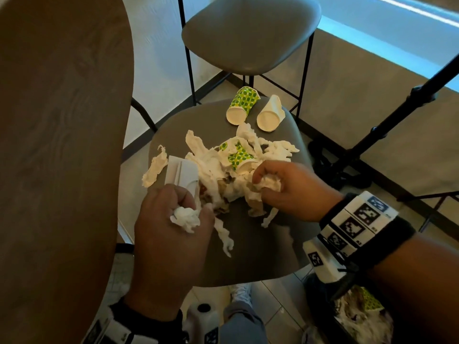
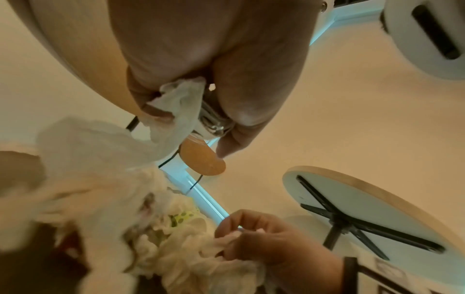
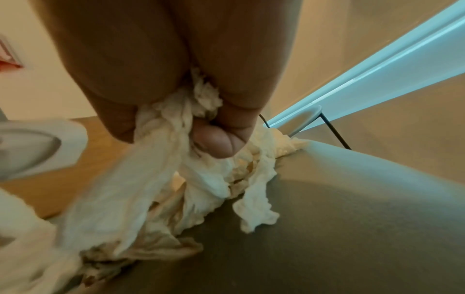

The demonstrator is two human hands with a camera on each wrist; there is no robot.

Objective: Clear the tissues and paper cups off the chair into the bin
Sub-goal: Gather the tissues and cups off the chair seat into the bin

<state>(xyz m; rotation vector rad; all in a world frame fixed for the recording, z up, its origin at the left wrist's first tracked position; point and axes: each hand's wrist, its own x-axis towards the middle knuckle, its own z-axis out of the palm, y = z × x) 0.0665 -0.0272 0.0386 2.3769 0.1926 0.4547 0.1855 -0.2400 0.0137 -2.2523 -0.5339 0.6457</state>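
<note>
A pile of crumpled white tissues (image 1: 223, 175) lies on the grey chair seat (image 1: 268, 239). My left hand (image 1: 171, 219) grips a wad of tissue (image 1: 185, 218) at the pile's near left; the left wrist view shows tissue (image 2: 176, 107) bunched in the fingers. My right hand (image 1: 280, 187) grips another wad (image 1: 269, 183) at the pile's right; the right wrist view shows tissue (image 3: 176, 123) squeezed in the fist. A crushed green-dotted cup (image 1: 238, 155) sits in the pile. Two cups lie on their sides at the far edge: a green-dotted cup (image 1: 242, 105) and a white cup (image 1: 270, 114).
A white flat box (image 1: 181, 173) lies at the pile's left. A brown round table (image 1: 62, 145) borders the chair on the left. A second grey chair (image 1: 250, 33) stands beyond. A bin (image 1: 362, 316) holding tissues and a cup sits at lower right. A black stand (image 1: 387, 115) is right.
</note>
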